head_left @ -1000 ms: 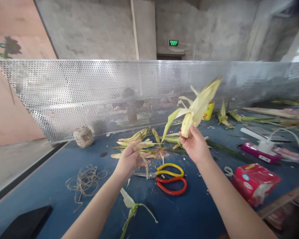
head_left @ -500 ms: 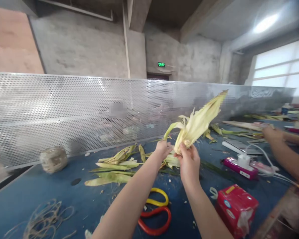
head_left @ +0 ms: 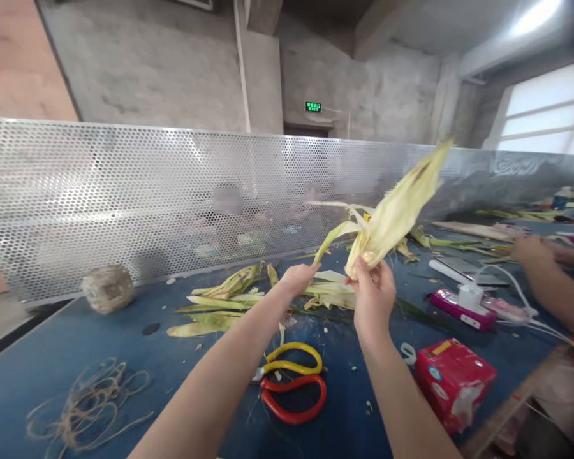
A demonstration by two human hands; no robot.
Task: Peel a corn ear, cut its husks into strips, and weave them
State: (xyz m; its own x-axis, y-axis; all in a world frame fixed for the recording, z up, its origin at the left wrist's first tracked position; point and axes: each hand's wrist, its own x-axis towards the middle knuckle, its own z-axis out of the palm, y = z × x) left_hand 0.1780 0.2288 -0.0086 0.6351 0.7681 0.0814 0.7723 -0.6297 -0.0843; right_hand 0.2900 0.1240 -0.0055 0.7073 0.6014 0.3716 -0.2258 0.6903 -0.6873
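My right hand grips the base of a bunch of pale green corn husks, whose broad leaves point up and to the right. My left hand is closed on the end of one narrow husk strip that bends away from the bunch to the left. Below both hands, more loose husks lie on the blue table. Scissors with one yellow and one red handle rest between my forearms, their blades mostly hidden behind my left arm.
A ball of twine and tangled string are at left. On the right are a red packet, a purple power strip, a tablet-like device and a co-worker's hand. A perforated metal screen stands behind.
My left hand has moved left, pulling the narrow strip farther from the bunch. My right hand has shifted slightly right and up with the husks. The camera view has tilted down a little.
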